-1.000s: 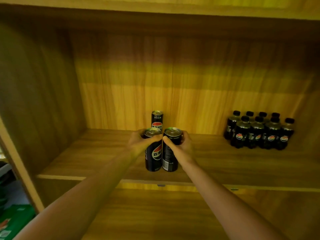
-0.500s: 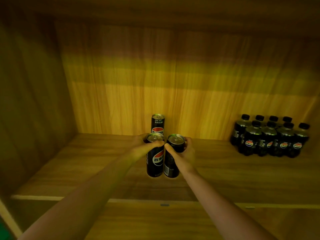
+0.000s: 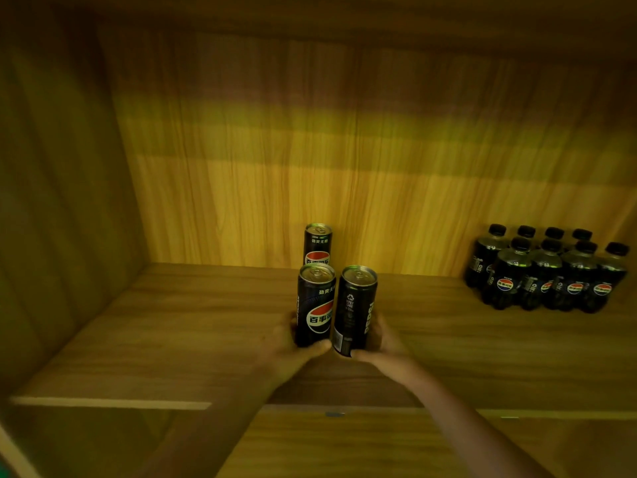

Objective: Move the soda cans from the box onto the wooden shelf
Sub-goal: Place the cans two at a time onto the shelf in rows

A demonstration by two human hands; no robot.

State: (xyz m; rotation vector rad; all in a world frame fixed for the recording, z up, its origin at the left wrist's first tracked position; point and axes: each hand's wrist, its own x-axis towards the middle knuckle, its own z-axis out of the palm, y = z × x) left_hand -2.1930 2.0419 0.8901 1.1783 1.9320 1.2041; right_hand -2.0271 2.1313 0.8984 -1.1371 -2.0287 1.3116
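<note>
Two tall black soda cans stand side by side over the wooden shelf (image 3: pixel 144 343). My left hand (image 3: pixel 287 346) wraps the base of the left can (image 3: pixel 315 303), whose logo faces me. My right hand (image 3: pixel 379 343) grips the base of the right can (image 3: pixel 356 308), which tilts slightly. A third black can (image 3: pixel 317 243) stands upright just behind them, near the back wall. The box is out of view.
A cluster of several small black soda bottles (image 3: pixel 548 270) sits at the shelf's back right. The cabinet's left side wall (image 3: pixel 58 201) and back panel (image 3: pixel 344 160) close in the space. The shelf's front edge (image 3: pixel 110 403) runs below my forearms.
My hands have slid from the cans' tops down to their bases. The two cans sit further in, closer to the third can, and the camera has moved nearer.
</note>
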